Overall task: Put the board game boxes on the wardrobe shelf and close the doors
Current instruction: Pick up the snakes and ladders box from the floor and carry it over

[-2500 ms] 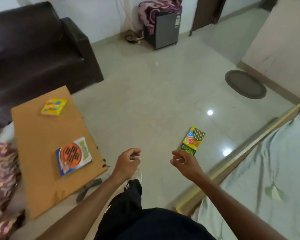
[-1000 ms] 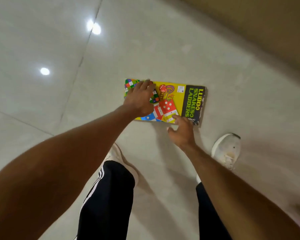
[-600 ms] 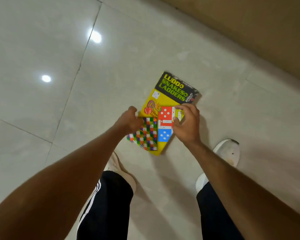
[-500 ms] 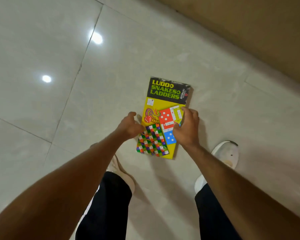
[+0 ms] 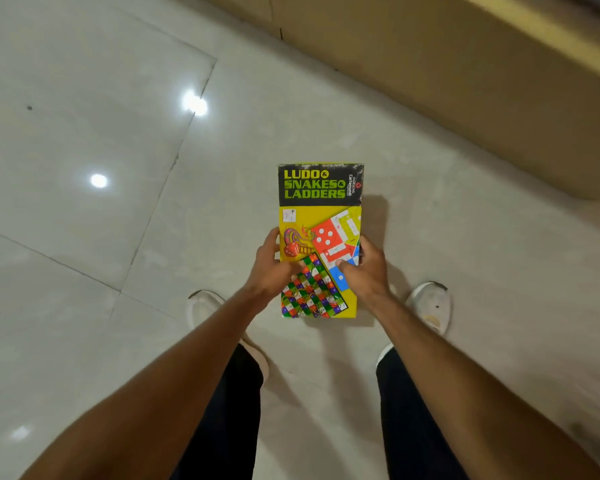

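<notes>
Progress is early, judging by what shows; you have one board game box (image 5: 321, 216) in hand and nothing shelved in view; no wardrobe, shelf or doors appear here, so whether the doors stand open cannot be told. Box is the yellow Ludo & Snakes & Ladders one, black title band at the far end, held face up and roughly level above the tiled floor (image 5: 84, 140), out in front of your legs; its shadow falls on the tiles just to the right, so it reads as lifted clear, not lying down. Your left hand (image 5: 270, 270) clamps the left long edge, thumb over the printed lid; your right hand (image 5: 362, 271) clamps the right long edge, thumb likewise on top; both hands are closed on the same box, apart by its width, near its lower half. Left to do, as a judgement: carry this box to the wardrobe, set it on the shelf, fetch any other boxes the task means, then shut the doors; none of that is done in view. Counts: board game boxes one; hands two; white shoes two, the left shoe (image 5: 205, 306) and the right shoe (image 5: 430, 304) either side of the box; bright light reflections on the tiles two clear ones, a fainter one lower left; tan wooden panel (image 5: 465, 81) along the upper right one.
</notes>
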Motion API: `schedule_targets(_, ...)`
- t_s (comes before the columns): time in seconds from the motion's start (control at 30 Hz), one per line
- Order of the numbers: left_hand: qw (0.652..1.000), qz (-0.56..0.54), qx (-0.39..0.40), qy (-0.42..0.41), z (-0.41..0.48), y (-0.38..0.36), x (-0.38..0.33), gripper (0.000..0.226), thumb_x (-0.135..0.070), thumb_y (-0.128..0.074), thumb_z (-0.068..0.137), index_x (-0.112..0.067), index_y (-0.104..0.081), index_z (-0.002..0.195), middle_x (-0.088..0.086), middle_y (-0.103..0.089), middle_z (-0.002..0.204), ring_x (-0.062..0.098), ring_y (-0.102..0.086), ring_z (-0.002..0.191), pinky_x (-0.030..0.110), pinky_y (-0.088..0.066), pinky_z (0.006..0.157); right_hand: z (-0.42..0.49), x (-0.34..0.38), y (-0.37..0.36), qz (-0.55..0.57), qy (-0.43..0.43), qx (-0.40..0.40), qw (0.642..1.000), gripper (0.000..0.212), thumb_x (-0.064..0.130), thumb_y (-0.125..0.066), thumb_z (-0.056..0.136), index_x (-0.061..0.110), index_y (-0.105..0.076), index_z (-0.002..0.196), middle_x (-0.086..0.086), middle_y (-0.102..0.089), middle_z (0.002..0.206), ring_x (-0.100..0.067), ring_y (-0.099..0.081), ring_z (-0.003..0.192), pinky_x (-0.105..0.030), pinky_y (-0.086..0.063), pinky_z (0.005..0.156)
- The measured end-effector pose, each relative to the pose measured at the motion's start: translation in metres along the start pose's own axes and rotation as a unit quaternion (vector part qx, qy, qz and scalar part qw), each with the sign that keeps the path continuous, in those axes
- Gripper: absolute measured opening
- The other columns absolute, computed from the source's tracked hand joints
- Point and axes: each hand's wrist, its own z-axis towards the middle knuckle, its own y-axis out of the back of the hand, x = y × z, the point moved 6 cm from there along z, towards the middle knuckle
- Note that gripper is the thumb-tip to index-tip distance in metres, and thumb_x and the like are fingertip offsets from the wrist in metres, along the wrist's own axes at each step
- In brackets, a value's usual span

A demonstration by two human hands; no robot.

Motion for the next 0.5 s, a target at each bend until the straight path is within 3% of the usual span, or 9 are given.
schedule_targets(0.13, 1.000, 0.008, 0.011, -0.022, -0.084, 0.002, -0.051, 0.061, -0.002, -0.069, 0.083, -0.034, -0.045, 0.129, -0.003, -0.058, 0.118, 0.017, -0.063, 0.105, 0.021, -0.049, 0.065, -0.073, 0.043, 0.055, 0.013, 0.008, 0.011, 1.000, 0.050, 0.029, -0.068, 0.064, 0.038, -0.057, 0.112, 0.000, -0.065, 0.107, -0.018, -0.063, 0.102, -0.044, -0.056, 0.088)
schedule_targets(0.23, 0.998, 0.029, 0.033, -0.034, -0.169, 0.004, -0.104, 0.068, -0.004, -0.070, 0.083, -0.036, -0.042, 0.136, 0.006, -0.052, 0.131, 0.022, -0.061, 0.110, 0.027, -0.054, 0.069, -0.153, 0.086, 0.121, 0.030, 0.014, 0.013, 0.999, 0.051, 0.029, -0.069, 0.068, 0.038, -0.057, 0.117, -0.003, -0.064, 0.112, -0.015, -0.064, 0.100, -0.042, -0.057, 0.088)
schedule_targets(0.4, 0.987, 0.120, 0.086, -0.069, -0.310, -0.010, -0.187, 0.075, -0.012, -0.074, 0.081, -0.038, -0.039, 0.142, 0.005, -0.052, 0.132, 0.021, -0.060, 0.110, 0.030, -0.057, 0.075, -0.298, 0.153, 0.232, 0.109, 0.001, -0.010, 0.994, 0.034, 0.015, -0.073, 0.081, 0.025, -0.064, 0.113, -0.002, -0.070, 0.107, -0.017, -0.068, 0.097, -0.040, -0.060, 0.081)
schedule_targets(0.5, 0.973, 0.168, 0.136, -0.080, -0.396, -0.033, -0.234, 0.078, -0.016, -0.075, 0.081, -0.038, -0.036, 0.145, 0.002, -0.050, 0.132, 0.019, -0.059, 0.109, 0.028, -0.056, 0.073, -0.381, 0.168, 0.293, 0.139, -0.017, -0.038, 0.989, 0.035, 0.017, -0.073, 0.082, 0.025, -0.064, 0.115, -0.003, -0.069, 0.111, -0.017, -0.069, 0.097, -0.040, -0.062, 0.077)
